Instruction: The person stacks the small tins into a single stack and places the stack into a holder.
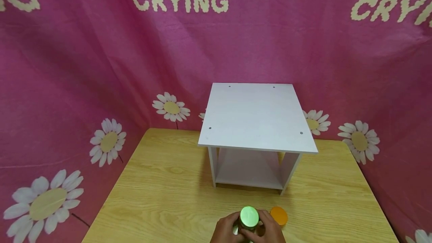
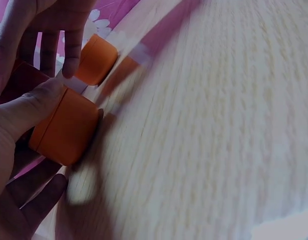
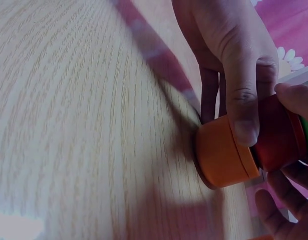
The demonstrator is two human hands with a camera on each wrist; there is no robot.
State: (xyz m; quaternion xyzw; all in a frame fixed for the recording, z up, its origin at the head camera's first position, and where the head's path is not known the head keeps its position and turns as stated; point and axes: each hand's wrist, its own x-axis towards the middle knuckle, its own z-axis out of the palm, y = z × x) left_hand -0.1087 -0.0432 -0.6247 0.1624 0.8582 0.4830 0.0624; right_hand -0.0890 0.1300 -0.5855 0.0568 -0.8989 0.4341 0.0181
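A stack of round, cup-like containers is between my two hands near the front of the table: orange below, red in the middle, green on top. My left hand [image 1: 227,231] grips it, thumb across the rim of the lower orange container [image 3: 221,152], which sits right at the tabletop. On the other side my right hand [image 1: 271,231] holds the red container [image 3: 279,132], with the thumb near its upper rim. The green container [image 1: 249,217] shows its round top between the hands. A second orange container [image 1: 278,216] stands beside my right hand.
A white two-level shelf unit [image 1: 258,117] stands behind the hands, with open front and a lower board. The wood-grain table [image 1: 162,183] extends to both sides. Pink cloth [image 1: 168,48] with daisies and lettering hangs around the back and sides.
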